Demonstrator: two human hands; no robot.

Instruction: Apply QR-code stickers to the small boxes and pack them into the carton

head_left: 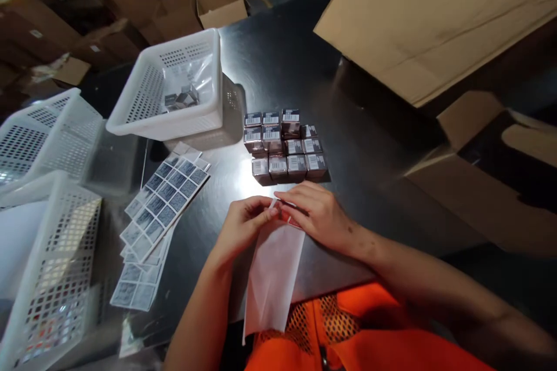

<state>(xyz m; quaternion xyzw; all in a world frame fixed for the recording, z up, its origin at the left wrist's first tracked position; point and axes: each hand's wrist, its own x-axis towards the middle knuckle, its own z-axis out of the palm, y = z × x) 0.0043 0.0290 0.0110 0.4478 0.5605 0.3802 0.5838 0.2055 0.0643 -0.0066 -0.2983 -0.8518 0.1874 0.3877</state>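
Note:
Close to the table's near edge, a long white paper sheet (pixel 274 278) hangs down toward my orange clothing. Red patches with white lines show at its top end, partly covered by my fingers. My left hand (pixel 250 220) pinches the sheet's upper left edge between thumb and fingers. Bent over the upper right part, my right hand (pixel 319 214) has its fingers closed on the same sheet; its fingertips are partly hidden. Just beyond both hands stand several small dark boxes (pixel 296 165) in rows, with white barcode labels on top.
Printed label sheets (pixel 167 191) lie overlapping on the left of the metal table (pixel 278 46). A white basket (pixel 209 119) behind them holds small boxes and clear plastic. More white baskets (pixel 65 261) stand far left. Large cardboard cartons (pixel 418 23) are on the right.

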